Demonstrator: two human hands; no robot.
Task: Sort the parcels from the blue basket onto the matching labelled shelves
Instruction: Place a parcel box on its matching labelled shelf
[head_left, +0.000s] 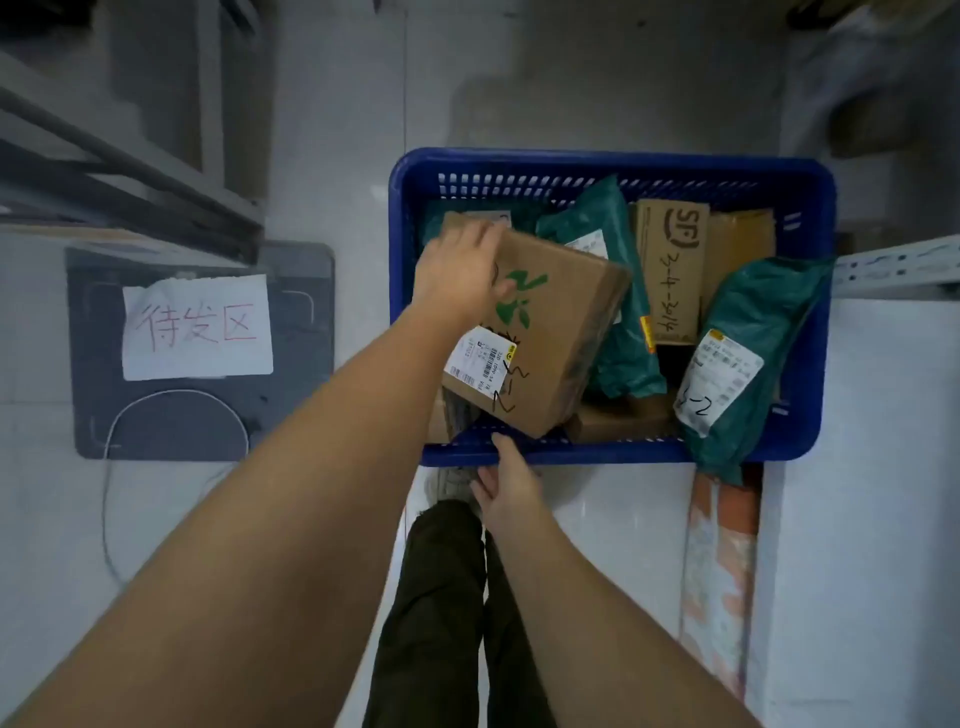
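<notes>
The blue basket (613, 163) stands on the floor ahead of me, full of parcels. A brown cardboard box (561, 322) with a green leaf print and a white label lies tilted on top at the basket's left. My left hand (460, 270) grips this box at its far left edge. My right hand (511, 480) rests on the basket's near rim, thumb over the edge. Two green plastic mailers (613, 228) (753, 332) and an upright SF carton (672, 270) fill the right side. More boxes lie underneath.
A grey plastic bin (291, 405) with a white paper sign in red characters sits at left under metal shelving (114, 171). A metal shelf rail (893, 265) and white surface lie at right. My legs and shoe are below the basket.
</notes>
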